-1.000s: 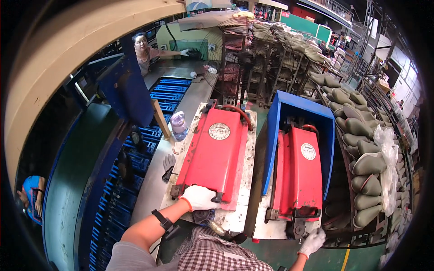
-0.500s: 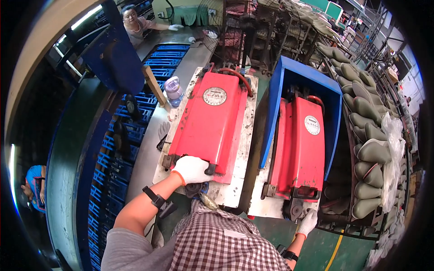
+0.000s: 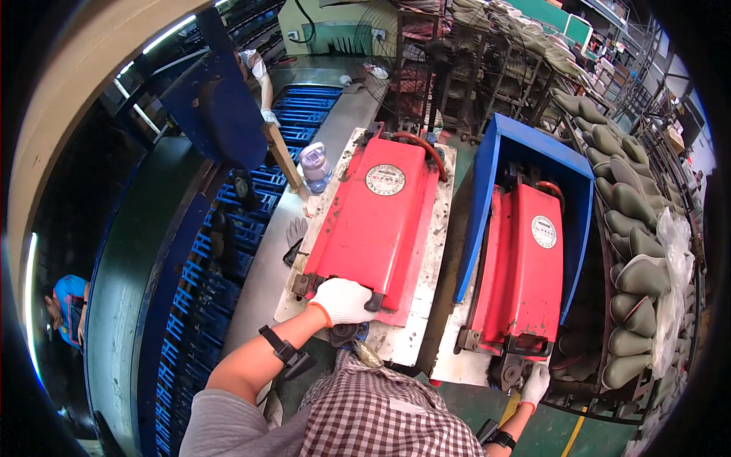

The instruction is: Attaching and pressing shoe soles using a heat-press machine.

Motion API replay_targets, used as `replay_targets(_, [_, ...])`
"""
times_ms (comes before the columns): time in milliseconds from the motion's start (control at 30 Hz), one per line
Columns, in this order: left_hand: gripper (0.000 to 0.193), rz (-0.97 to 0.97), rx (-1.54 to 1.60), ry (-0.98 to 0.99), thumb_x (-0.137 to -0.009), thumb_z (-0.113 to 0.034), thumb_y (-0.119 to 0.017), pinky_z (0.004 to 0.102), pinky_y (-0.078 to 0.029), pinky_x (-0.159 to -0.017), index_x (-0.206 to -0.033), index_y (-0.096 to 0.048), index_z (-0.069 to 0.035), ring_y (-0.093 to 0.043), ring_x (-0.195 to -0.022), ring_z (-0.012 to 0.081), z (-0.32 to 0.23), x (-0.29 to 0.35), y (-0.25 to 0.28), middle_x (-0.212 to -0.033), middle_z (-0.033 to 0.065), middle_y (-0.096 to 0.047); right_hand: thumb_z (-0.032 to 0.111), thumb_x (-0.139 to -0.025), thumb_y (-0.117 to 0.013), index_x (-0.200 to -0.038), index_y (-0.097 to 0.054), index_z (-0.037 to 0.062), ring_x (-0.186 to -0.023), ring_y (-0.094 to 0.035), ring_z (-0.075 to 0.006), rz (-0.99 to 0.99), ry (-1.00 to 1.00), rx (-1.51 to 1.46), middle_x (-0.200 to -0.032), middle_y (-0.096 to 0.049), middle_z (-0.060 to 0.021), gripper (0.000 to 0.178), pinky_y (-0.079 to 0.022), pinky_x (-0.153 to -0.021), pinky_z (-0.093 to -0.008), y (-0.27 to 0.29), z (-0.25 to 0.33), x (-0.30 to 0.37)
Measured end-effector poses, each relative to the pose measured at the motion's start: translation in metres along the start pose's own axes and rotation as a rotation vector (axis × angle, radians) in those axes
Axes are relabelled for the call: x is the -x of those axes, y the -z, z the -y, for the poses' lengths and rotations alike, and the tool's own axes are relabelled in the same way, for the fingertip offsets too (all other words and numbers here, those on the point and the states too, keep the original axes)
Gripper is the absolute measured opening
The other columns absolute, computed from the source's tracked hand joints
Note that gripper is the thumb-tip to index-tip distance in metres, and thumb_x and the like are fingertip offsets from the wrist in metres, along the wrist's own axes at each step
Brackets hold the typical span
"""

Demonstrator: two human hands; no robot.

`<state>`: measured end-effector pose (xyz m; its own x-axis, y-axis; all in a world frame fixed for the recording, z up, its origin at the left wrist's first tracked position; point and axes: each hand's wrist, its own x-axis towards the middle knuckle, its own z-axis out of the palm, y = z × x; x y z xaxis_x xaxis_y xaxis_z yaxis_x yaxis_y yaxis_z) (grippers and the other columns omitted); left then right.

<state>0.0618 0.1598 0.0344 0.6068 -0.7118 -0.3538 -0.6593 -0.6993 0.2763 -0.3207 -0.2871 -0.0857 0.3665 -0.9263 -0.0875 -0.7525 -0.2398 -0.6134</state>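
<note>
My left hand (image 3: 341, 302), in a white glove with an orange cuff, is wrapped over the black handle (image 3: 374, 302) at the near end of the left red machine cover (image 3: 373, 228). Its fingertips are hidden, and only the handle's right end shows. My right hand (image 3: 535, 384), gloved alike, is low at the near right corner of the right red machine (image 3: 533, 266), close beside a dark round wheel (image 3: 510, 373). Its fingers are curled; whatever they hold is too small to make out. Another wheel (image 3: 344, 333) sits just below my left hand.
A blue hood (image 3: 480, 198) surrounds the right machine. Racks of olive-grey shoe-shaped pieces (image 3: 638, 274) stand at right. At left runs a conveyor with blue bars (image 3: 304, 107), beside a lilac bottle (image 3: 314, 167) and a grey glove (image 3: 295, 231). Co-workers are at far left (image 3: 70, 305) and behind the blue panel (image 3: 221, 114).
The view has shifted, so the machines appear lower and further right. My hands stay at the same spots on them. The far co-worker has moved behind the blue panel, arm reaching to the conveyor.
</note>
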Motion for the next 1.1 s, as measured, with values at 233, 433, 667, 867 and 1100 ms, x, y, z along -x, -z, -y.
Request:
replay_targets(233, [0.060,0.014,0.005,-0.001,-0.085,-0.063,-0.068,0.0483,-0.059,-0.072,-0.087,-0.078,-0.004,-0.073,-0.073,0.0382,-0.003,-0.003,0.005,-0.076,0.0206,-0.072,0.022,-0.101,-0.060,-0.097,-0.066,-0.0070,-0.074,-0.053,-0.0156,-0.053,-0.086,-0.062,-0.079,-0.064,-0.0101,0.030,-0.047,-0.071,-0.0370,-0.004,-0.020,-0.015])
replay_targets(433, [0.061,0.011,0.008,-0.004,-0.085,-0.064,-0.068,0.0482,-0.059,-0.072,-0.087,-0.077,-0.003,-0.073,-0.073,0.0377,-0.004,0.000,0.005,-0.076,0.0205,-0.072,0.027,-0.101,-0.060,-0.102,-0.066,-0.0062,-0.075,-0.056,-0.0246,-0.059,0.002,-0.007,-0.085,-0.068,-0.0193,0.034,-0.049,-0.075,-0.0416,-0.001,-0.012,-0.014])
replay_targets(667, [0.068,-0.020,0.017,-0.024,-0.082,-0.070,-0.069,0.0476,-0.058,-0.070,-0.082,-0.076,-0.002,-0.072,-0.071,0.0376,-0.005,0.001,0.008,-0.074,0.0204,-0.071,0.028,-0.102,-0.060,-0.102,-0.065,-0.0055,-0.078,-0.060,-0.0306,-0.080,-0.048,0.030,-0.089,-0.068,-0.0231,0.034,-0.050,-0.080,-0.0459,0.002,0.006,-0.010])
replay_targets(867, [0.059,-0.161,-0.006,-0.036,-0.086,-0.063,-0.072,0.0440,-0.056,-0.066,-0.080,-0.074,-0.005,-0.072,-0.069,0.0343,-0.008,0.009,0.004,-0.074,0.0165,-0.071,0.029,-0.102,-0.060,-0.103,-0.066,-0.0044,-0.082,-0.065,-0.0371,-0.104,-0.049,0.050,-0.094,-0.070,-0.0258,0.034,-0.051,-0.083,-0.0475,0.000,0.008,-0.010])
replay_targets(1100, [0.019,-0.921,0.612,-0.267,-0.088,-0.025,-0.079,0.0416,-0.055,-0.065,-0.093,-0.073,-0.008,-0.069,-0.069,0.0307,-0.072,-0.014,-0.017,-0.081,0.0118,-0.070,0.042,-0.105,-0.055,-0.101,-0.069,-0.0053,-0.077,-0.061,-0.0335,-0.125,0.005,0.002,-0.088,-0.070,-0.0211,0.050,-0.049,-0.078,-0.0453,-0.008,-0.015,0.004])
